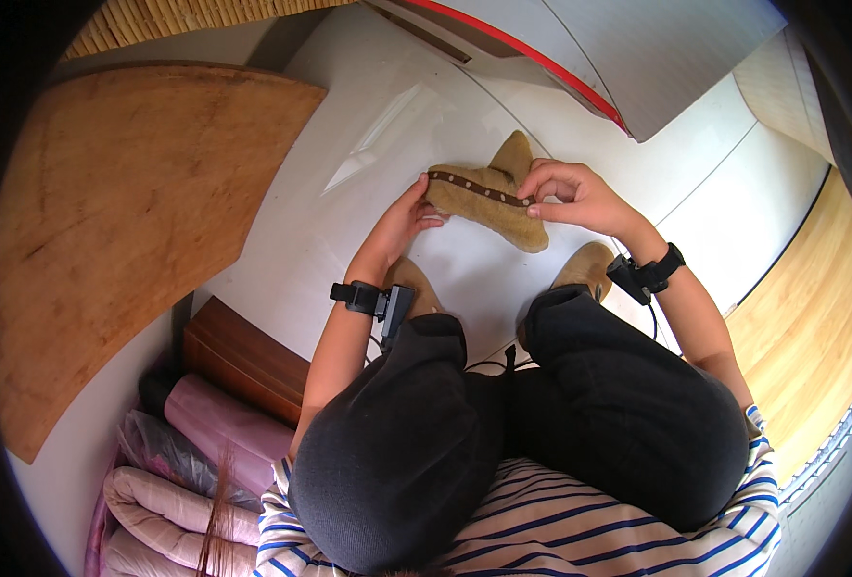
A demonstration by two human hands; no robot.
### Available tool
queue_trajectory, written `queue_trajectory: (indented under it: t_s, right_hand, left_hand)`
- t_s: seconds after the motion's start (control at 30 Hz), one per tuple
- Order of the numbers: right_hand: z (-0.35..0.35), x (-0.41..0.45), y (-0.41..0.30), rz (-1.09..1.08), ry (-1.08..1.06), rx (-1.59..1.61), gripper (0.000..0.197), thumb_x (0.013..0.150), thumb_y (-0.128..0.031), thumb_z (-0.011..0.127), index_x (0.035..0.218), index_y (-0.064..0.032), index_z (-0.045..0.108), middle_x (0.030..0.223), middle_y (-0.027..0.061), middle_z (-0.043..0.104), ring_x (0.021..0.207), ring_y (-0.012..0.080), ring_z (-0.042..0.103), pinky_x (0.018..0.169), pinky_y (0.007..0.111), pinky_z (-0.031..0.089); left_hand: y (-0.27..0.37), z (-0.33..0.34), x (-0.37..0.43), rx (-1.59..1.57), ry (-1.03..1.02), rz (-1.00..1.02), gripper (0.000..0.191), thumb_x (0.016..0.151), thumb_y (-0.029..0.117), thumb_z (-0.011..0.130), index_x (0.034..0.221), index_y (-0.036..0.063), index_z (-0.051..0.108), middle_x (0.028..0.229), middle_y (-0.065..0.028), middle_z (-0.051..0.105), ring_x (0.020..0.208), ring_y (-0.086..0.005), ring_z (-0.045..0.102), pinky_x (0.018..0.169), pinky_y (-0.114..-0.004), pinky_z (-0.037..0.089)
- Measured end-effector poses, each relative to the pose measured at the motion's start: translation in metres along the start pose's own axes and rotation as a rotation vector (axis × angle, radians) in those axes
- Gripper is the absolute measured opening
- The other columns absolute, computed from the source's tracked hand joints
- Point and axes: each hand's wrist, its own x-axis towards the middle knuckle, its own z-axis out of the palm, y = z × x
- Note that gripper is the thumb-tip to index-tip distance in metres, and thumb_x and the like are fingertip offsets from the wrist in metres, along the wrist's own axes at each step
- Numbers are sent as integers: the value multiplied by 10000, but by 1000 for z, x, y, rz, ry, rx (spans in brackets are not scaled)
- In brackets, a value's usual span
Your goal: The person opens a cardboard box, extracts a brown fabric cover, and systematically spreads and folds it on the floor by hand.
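Note:
A small tan plush hat [480,202], with a brim that curls to points like a cowboy hat's, is between my hands above the tiled floor. Around it runs a brown band [478,188] dotted with pale studs or spots. My left hand [405,218] holds the hat's left end, thumb at the band and the other fingers partly behind or below. At the right, my right hand [572,193] has its thumb and fingertips pinched at the band's end. Part of the hat's far side is hidden from me.
White tiles [310,216] cover the floor between my shoes. A large brown wooden board [144,202] stands at left, above a dark wooden box [249,353] and rolled bedding [180,505]. A grey, red-edged panel [613,58] juts in ahead; light wood-look flooring [808,317] lies right.

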Motion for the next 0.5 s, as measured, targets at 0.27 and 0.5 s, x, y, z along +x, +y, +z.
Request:
queue_trajectory:
  t_s: [0.27, 0.5]
  right_hand:
    - [-9, 1, 2, -108, -70, -81, 152, 872, -7, 661, 1022, -35, 657, 1008, 26, 558, 986, 143, 561, 950, 305, 445]
    - [-16, -2, 1, -101, -17, -230, 114, 852, -51, 661, 962, -62, 689, 937, 15, 585, 958, 156, 569, 926, 307, 446]
  left_hand:
    - [-5, -6, -1, -238, -60, 186, 447, 985, 279, 558, 1316, -17, 504, 1274, -97, 586, 1200, -198, 525, 1045, -333, 397]
    - [15, 6, -13, -306, -18, 278, 347, 964, 130, 543, 1278, -16, 527, 1252, -107, 604, 1176, -180, 536, 1061, -316, 371]
